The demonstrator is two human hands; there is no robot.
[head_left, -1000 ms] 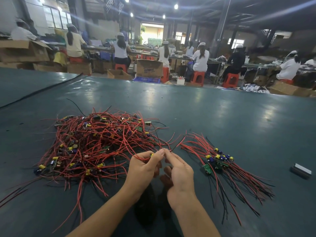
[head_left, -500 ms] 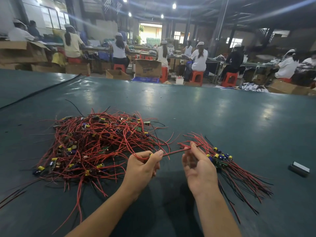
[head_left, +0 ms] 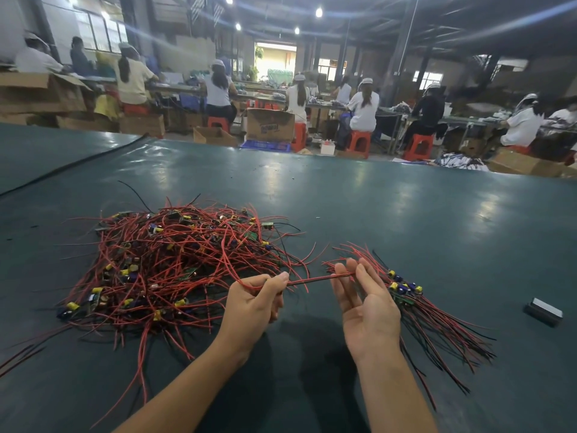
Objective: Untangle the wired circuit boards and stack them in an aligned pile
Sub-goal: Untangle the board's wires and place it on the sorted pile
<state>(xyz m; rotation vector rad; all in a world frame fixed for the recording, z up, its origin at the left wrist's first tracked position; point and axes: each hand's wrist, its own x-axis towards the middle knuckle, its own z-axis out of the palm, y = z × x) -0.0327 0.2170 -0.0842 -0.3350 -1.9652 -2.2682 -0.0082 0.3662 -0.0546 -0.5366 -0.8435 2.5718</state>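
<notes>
Tension first: pinching a red wire pair (head_left: 315,280) between thumb and curled fingers of the left hand (head_left: 253,304), just right of the tangled heap (head_left: 175,260), and holding it taut across to the right hand (head_left: 368,304), seemingly to straighten it free of the knot. Keeping the right hand open, palm up, the wire's far end touching its nearly straight fingers (head_left: 342,282), with the aligned pile (head_left: 415,304) lying just beyond that hand on the table (head_left: 374,214).
</notes>
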